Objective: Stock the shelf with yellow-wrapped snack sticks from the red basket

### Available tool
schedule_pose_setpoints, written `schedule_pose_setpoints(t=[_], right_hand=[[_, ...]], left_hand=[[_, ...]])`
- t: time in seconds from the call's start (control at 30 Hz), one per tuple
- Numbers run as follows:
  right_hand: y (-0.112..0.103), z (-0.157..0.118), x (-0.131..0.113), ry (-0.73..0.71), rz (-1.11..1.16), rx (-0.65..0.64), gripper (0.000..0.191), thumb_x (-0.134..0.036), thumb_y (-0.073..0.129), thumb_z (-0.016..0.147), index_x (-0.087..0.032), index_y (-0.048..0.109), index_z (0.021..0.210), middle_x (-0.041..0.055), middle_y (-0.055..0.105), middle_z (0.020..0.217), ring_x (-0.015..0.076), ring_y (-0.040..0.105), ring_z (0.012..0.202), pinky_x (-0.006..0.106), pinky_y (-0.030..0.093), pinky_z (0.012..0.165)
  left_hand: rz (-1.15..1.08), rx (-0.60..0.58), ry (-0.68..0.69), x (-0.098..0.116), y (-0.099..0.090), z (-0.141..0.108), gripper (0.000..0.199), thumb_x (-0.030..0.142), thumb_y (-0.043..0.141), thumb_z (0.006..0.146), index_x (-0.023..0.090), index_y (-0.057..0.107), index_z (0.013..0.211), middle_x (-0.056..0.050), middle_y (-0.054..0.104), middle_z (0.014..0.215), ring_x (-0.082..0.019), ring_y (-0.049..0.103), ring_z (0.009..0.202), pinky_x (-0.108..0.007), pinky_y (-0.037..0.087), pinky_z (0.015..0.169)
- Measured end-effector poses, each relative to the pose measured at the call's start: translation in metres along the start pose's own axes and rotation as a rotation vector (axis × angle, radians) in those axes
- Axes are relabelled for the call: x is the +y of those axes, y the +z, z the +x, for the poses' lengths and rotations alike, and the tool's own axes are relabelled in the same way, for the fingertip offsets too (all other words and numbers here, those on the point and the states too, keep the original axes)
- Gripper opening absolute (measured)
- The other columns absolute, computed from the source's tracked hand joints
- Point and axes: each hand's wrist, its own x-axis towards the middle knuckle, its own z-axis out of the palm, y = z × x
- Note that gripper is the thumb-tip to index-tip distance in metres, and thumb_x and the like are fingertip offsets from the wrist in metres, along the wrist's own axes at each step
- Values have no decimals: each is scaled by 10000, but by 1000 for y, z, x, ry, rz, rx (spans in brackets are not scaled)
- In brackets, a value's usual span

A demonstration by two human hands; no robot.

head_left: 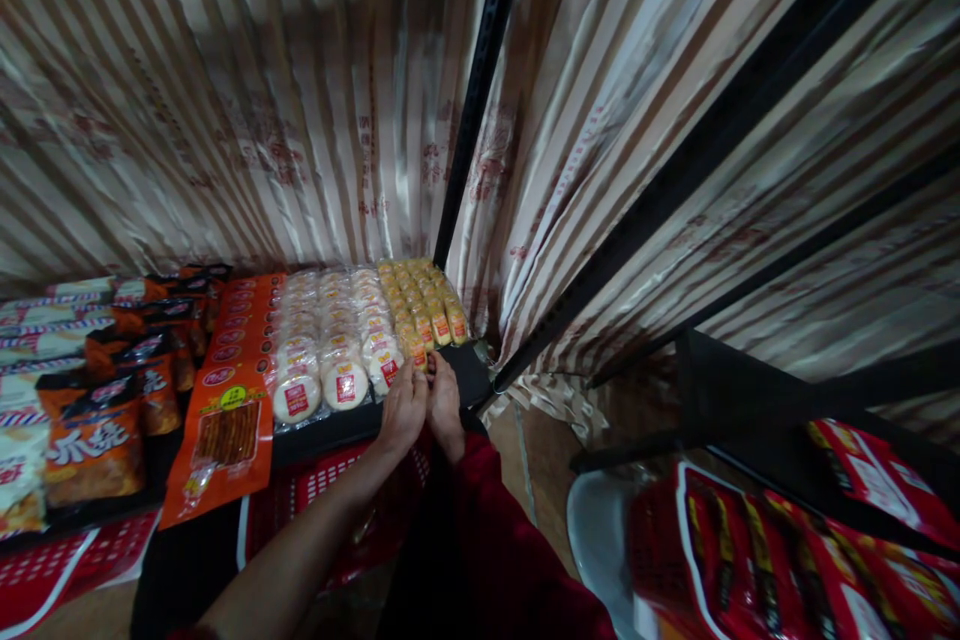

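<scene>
My left hand [405, 407] and my right hand [444, 402] are side by side at the front edge of a black shelf [326, 435]. Their closed fingers meet around a small yellow wrapped snack [419, 357] at the front of its row, partly hidden by the fingertips. More yellow packets [439, 328] stand in tight rows behind and to the right. Just left of my hands are rows of round white wrapped biscuits [346, 385] with red labels. Beside those lies a long orange snack packet [229, 420], hanging over the shelf edge.
Black and orange snack bags [94, 445] fill the shelf's left part. A red basket [300, 500] is below the shelf. Black metal posts [480, 90] rise before a pleated curtain [300, 120]. At lower right are a white stool [600, 530] and a basket of red packets [795, 560].
</scene>
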Motion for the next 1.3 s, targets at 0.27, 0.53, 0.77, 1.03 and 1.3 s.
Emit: schedule_pose_setpoints(t=[0.27, 0.53, 0.77, 1.03, 1.3], right_hand=[[2, 1, 5, -29, 52, 34, 212, -190, 458, 779, -177, 563, 963, 98, 577, 960, 204, 575, 850, 337, 524, 751], [4, -1, 4, -23, -21, 56, 196, -195, 445, 805, -184, 560, 963, 84, 564, 949, 199, 547, 859, 330, 503, 768], [0, -5, -1, -18, -23, 115, 236, -259, 436, 825, -171, 559, 1005, 101, 561, 978, 201, 547, 865, 330, 501, 742], [-2, -29, 1, 41, 93, 142, 250, -350, 410, 857, -173, 562, 947, 83, 602, 915, 183, 582, 816, 330, 491, 769], [8, -84, 4, -41, 76, 87, 238, -338, 385, 871, -201, 580, 873, 61, 623, 837, 166, 594, 772, 277, 487, 713]], left_hand=[[110, -68, -17, 8, -4, -3, 452, 242, 339, 892, 65, 461, 1289, -167, 465, 1380, -203, 407, 1303, -371, 284, 1116], [121, -34, 22, 1, 0, -2, 432, 249, 334, 889, 90, 492, 1258, -151, 475, 1377, -200, 407, 1303, -372, 281, 1121], [116, -10, 87, 2, -2, -10, 410, 235, 347, 878, 80, 532, 1209, -161, 543, 1304, -210, 459, 1260, -375, 317, 1100], [132, -99, 114, -8, -11, -35, 363, 141, 334, 842, 127, 592, 1096, -114, 649, 1137, -190, 593, 1060, -352, 428, 983], [158, -90, 89, -38, -20, -64, 266, 168, 328, 849, 187, 593, 861, -56, 665, 886, -158, 609, 839, -272, 456, 795]])
